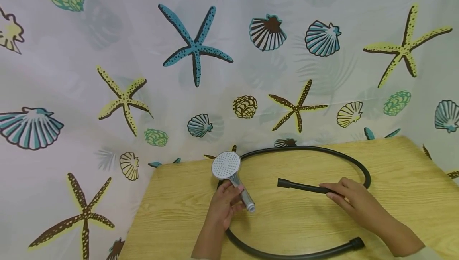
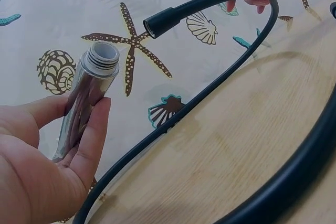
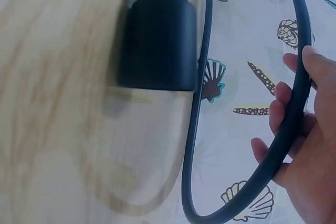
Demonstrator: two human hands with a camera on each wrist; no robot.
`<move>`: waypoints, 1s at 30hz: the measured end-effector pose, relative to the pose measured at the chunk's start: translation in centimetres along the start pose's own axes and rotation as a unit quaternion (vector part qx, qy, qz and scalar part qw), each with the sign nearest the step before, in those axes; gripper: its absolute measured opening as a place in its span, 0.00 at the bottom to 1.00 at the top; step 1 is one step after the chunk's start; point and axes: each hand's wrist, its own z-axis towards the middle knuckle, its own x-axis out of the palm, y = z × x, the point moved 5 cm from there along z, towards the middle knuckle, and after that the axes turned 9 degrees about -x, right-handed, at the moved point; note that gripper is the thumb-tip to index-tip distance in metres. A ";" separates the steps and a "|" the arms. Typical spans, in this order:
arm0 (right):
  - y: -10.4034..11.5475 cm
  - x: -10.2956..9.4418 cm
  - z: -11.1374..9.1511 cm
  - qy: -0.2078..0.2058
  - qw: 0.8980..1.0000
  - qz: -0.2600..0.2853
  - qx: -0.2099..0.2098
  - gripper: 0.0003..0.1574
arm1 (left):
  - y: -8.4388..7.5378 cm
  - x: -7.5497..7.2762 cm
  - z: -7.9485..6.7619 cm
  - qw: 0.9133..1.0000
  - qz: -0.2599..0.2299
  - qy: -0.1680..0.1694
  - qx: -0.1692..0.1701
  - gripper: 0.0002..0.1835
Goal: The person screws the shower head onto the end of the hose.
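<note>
Holding a shower head [image 1: 226, 166] and a black hose [image 1: 305, 148] over a wooden table [image 1: 172, 212]

The left hand [image 1: 221, 204] grips the shiny handle [image 1: 245, 197] of the shower head. The shower head is up over the table, closer to the back left corner than the back right one. Its round face [image 1: 224, 163], full of tiny holes, looks up. The handle slants down to the right and ends in a pale tip [image 2: 103, 57]. From the left wrist you can see into that tip: it is hollow like a little cup, with screw lines around the outside.

The right hand [image 1: 353, 202] has its fingers and thumb wrapped on the hose, a little way back from one hose end [image 1: 284, 182]. That end points left, toward the shower head, and the two are apart. It has a hole in it too, dark inside.

The hose makes a big loop: past the right hand, along the back edge of the table, behind the left hand and round the near side. Its other end [image 1: 356, 243], a thick black collar, is lower than the right hand in the head view. Behind the back edge hangs a pale sheet [image 1: 229, 78] printed with sea stars and shells.
</note>
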 end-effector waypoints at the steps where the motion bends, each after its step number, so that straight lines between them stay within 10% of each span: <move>1: 0.0 0.0 0.1 -0.005 1.000 -0.003 -0.006 0.19 | 0.0 0.0 0.0 1.000 -0.001 0.002 0.001 0.36; 14: 0.0 1.1 0.7 0.058 0.997 0.007 0.049 0.12 | -0.3 0.1 -0.1 1.000 -0.021 -0.015 -0.003 0.37; 30: 1.5 0.8 1.8 -0.027 0.998 -0.017 -0.060 0.26 | -0.9 0.4 -0.5 0.999 -0.033 -0.029 0.008 0.37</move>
